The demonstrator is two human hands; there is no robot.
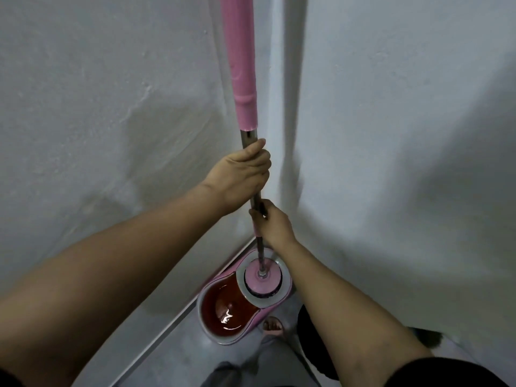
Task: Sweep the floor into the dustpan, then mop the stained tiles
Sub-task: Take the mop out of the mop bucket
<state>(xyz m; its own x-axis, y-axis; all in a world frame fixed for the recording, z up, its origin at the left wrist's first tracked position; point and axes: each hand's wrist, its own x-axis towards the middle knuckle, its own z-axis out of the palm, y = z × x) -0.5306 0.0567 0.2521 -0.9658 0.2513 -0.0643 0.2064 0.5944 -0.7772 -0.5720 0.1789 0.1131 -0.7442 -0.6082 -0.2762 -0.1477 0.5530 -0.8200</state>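
Both hands clamp the upright mop pole [252, 202], left hand [241, 177] above right hand [275, 223], mop head [262, 280] in bucket [223, 335] spinner directly below, approx vertical

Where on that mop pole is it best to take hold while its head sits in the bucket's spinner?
On the bare metal shaft of the mop pole, as the left hand and right hand do now, one above the other. The pole stands nearly upright in the bucket, so wrapping it from opposite sides likely keeps it steady.
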